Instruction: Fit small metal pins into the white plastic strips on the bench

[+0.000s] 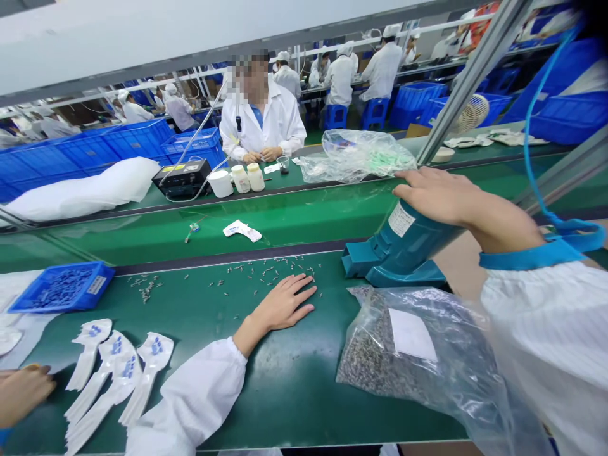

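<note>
My left hand (pixel 285 303) lies flat on the green table mat (pixel 266 380), fingers spread, among several small loose metal parts (pixel 266 271). My right hand (pixel 439 193) rests on top of a teal machine (pixel 403 247) with a white label, fingers curved over its upper end. A blue strap (pixel 536 256) circles my right wrist. A clear plastic bag (pixel 403 345) full of small grey parts lies in front of the machine.
White flat pieces (pixel 114 373) lie at the left beside a blue tray (pixel 61 288) of small parts. Another person's hand (pixel 21 392) shows at the far left edge. Across the green conveyor (pixel 285 221) a person in white sits by bottles (pixel 247 178) and a black box (pixel 183 177).
</note>
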Tool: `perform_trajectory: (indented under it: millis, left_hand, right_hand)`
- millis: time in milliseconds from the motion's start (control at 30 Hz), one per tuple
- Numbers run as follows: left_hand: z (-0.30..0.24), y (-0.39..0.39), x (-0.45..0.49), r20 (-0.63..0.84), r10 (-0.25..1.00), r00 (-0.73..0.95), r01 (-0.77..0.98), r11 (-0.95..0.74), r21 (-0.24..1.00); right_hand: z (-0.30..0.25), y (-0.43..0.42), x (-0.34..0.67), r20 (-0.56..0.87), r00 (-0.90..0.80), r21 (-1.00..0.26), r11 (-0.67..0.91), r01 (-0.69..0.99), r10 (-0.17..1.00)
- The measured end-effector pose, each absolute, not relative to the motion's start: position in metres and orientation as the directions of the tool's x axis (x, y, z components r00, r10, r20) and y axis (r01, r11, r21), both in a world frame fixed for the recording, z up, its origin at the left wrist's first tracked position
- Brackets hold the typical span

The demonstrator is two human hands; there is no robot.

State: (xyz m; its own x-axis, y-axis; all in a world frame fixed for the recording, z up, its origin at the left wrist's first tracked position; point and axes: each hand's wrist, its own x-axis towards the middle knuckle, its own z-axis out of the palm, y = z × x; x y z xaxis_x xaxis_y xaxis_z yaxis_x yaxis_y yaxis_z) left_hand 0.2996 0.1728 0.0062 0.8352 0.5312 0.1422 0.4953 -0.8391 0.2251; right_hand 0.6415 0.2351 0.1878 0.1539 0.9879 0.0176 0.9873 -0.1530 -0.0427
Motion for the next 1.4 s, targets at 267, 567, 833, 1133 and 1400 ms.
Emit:
perform_trajectory:
  millis: [267,567,833,1133,1400]
  left_hand:
    - [0.01,0.181,0.301,0.148,0.513,0.845,0.483,-0.853,0.2]
    - [0.008,0.193,0.293,0.163,0.49,0.856,0.452,-0.863,0.226]
    - [0.014,0.163,0.291,0.106,0.442,0.891,0.407,-0.88,0.246]
    - [0.006,0.205,0.337,0.225,0.674,0.704,0.613,-0.736,0.287]
    - [0.01,0.215,0.343,0.219,0.685,0.695,0.591,-0.717,0.37]
  right_hand:
    - [0.194,0.23,0.634,0.003,0.175,-0.051,-0.175,0.983,0.985]
    - [0.193,0.23,0.634,-0.003,0.172,-0.054,-0.172,0.984,0.985]
    - [0.193,0.23,0.635,-0.006,0.178,-0.052,-0.178,0.983,0.984]
    - [0.19,0.233,0.639,0.011,0.162,-0.052,-0.161,0.986,0.987]
    - [0.191,0.233,0.637,0.016,0.148,-0.049,-0.147,0.988,0.989]
